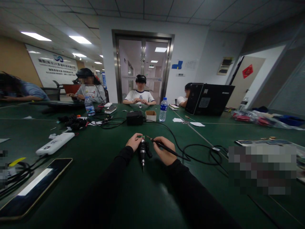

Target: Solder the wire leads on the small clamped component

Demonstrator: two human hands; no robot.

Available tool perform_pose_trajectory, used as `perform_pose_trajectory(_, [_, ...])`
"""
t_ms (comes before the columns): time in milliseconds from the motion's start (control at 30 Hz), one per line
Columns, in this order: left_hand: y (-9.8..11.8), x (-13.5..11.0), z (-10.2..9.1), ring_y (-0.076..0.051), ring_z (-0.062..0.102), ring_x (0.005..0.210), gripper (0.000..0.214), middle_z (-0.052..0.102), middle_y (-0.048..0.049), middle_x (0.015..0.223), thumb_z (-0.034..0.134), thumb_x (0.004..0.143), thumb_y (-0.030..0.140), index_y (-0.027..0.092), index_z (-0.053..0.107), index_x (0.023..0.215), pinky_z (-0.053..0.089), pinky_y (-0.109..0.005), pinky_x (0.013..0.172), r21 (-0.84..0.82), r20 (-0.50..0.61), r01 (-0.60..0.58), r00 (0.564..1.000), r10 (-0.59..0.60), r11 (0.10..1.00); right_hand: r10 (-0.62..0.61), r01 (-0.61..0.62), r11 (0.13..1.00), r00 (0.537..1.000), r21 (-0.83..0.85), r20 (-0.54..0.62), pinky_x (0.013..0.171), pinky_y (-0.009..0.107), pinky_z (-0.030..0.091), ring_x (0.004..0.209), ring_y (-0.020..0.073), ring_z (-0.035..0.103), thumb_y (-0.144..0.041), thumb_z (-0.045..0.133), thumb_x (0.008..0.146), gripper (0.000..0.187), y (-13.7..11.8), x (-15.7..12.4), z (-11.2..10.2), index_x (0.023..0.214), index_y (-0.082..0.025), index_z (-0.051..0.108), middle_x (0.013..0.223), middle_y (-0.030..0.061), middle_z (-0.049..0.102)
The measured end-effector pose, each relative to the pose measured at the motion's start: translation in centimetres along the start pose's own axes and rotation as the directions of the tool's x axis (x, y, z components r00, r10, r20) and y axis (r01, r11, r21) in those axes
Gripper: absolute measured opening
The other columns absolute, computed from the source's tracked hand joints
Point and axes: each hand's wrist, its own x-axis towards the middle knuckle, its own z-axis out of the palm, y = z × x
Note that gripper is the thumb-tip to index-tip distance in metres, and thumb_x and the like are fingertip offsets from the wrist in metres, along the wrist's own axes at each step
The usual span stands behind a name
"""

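Note:
My left hand (pixel 134 142) is closed in a pinch on a small greenish part (pixel 143 137) at the top of a black clamp stand (pixel 143 152) on the green table (pixel 100 178). My right hand (pixel 164 150) grips a thin black corded tool, a soldering iron (pixel 160 144), like a pen. Its tip points left at the small part. The cord (pixel 190 152) trails off to the right in loops. Both arms wear black sleeves.
A tablet (pixel 33 187) and a white device (pixel 55 143) lie at left. A black box (pixel 134 118), a cardboard box (pixel 151 115), a water bottle (pixel 163 109) and tangled cables (pixel 78 122) sit mid-table. A laptop (pixel 209 99) stands at right. Several people sit at the far side.

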Motion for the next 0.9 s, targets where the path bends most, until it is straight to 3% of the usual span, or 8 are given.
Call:
perform_pose_trajectory(133, [0.9,-0.4,-0.3,-0.019,0.066,0.083,0.031,0.073,-0.0031,0.086,0.053,0.082,0.037,0.02,0.061,0.106,0.048,-0.03,0.082,0.22,0.007,0.028,0.999,-0.031,0.975,-0.015,0.015,1.0,1.0,0.021,-0.014,0.075,0.03,0.052,0.078,0.0176,0.065,-0.02,0.055,0.079,0.01,0.5,-0.1,0.1,0.085,-0.021,0.063,0.084,0.0029,0.069])
perform_pose_trajectory(233, [2.4,-0.7,-0.6,-0.02,0.065,0.089,0.036,0.072,-0.0056,0.096,0.049,0.085,0.04,0.019,0.058,0.112,0.047,-0.03,0.083,0.423,0.012,0.061,0.997,-0.073,0.904,-0.01,0.01,0.999,1.0,0.031,-0.021,0.075,0.03,0.052,0.079,0.0178,0.065,-0.019,0.055,0.079,0.011,0.7,-0.1,0.1,0.085,-0.022,0.063,0.084,0.0028,0.069])
perform_pose_trajectory(433, [7.1,-2.9,0.1,-0.031,0.059,0.111,0.055,0.058,-0.0189,0.125,0.026,0.092,0.049,0.016,0.047,0.131,0.044,-0.04,0.089,0.8,0.0,0.108,0.983,-0.181,0.59,-0.003,0.004,1.0,0.999,0.026,-0.034,0.075,0.03,0.052,0.078,0.018,0.065,-0.02,0.054,0.079,0.011,0.8,-0.1,0.0,0.086,-0.022,0.064,0.084,0.0031,0.069])
perform_pose_trajectory(533, [9.5,-5.2,1.6,-0.036,0.059,0.109,0.067,0.058,-0.0227,0.123,0.019,0.09,0.06,0.016,0.046,0.133,0.045,-0.045,0.086,0.872,0.01,0.09,0.98,-0.2,0.481,0.001,-0.001,1.0,0.999,0.007,-0.046,0.075,0.03,0.052,0.079,0.0182,0.066,-0.019,0.055,0.079,0.011,1.0,0.0,-0.1,0.085,-0.021,0.064,0.084,0.0033,0.069])
perform_pose_trajectory(633, [10.9,-7.3,3.6,-0.036,0.058,0.109,0.068,0.057,-0.0251,0.124,0.027,0.089,0.059,0.014,0.044,0.137,0.045,-0.044,0.086,0.919,0.019,0.061,0.98,-0.2,0.39,0.006,-0.006,1.0,0.999,-0.001,-0.048,0.074,0.029,0.052,0.078,0.0182,0.065,-0.019,0.055,0.078,0.011,1.2,0.0,-0.2,0.085,-0.021,0.063,0.084,0.0034,0.069])
perform_pose_trajectory(767, [11.3,-8.7,5.8,-0.038,0.058,0.108,0.072,0.029,-0.0333,0.146,0.044,0.089,0.046,0.018,0.02,0.15,0.05,-0.041,0.074,0.963,-0.079,0.137,0.966,-0.245,0.23,0.024,-0.023,1.0,0.999,0.009,-0.049,0.074,0.029,0.052,0.077,0.0177,0.065,-0.018,0.054,0.079,0.011,1.4,-0.1,-0.1,0.085,-0.021,0.063,0.083,0.0031,0.069])
perform_pose_trajectory(900, [11.0,-9.1,6.5,-0.036,0.062,0.101,0.079,0.013,-0.0317,0.152,0.052,0.086,0.041,0.026,0.01,0.151,0.051,-0.036,0.062,0.966,-0.088,0.126,0.981,-0.171,0.226,0.028,-0.027,1.0,0.998,0.016,-0.051,0.073,0.029,0.052,0.077,0.0177,0.065,-0.019,0.055,0.079,0.011,1.4,0.0,-0.1,0.085,-0.021,0.063,0.083,0.0032,0.069])
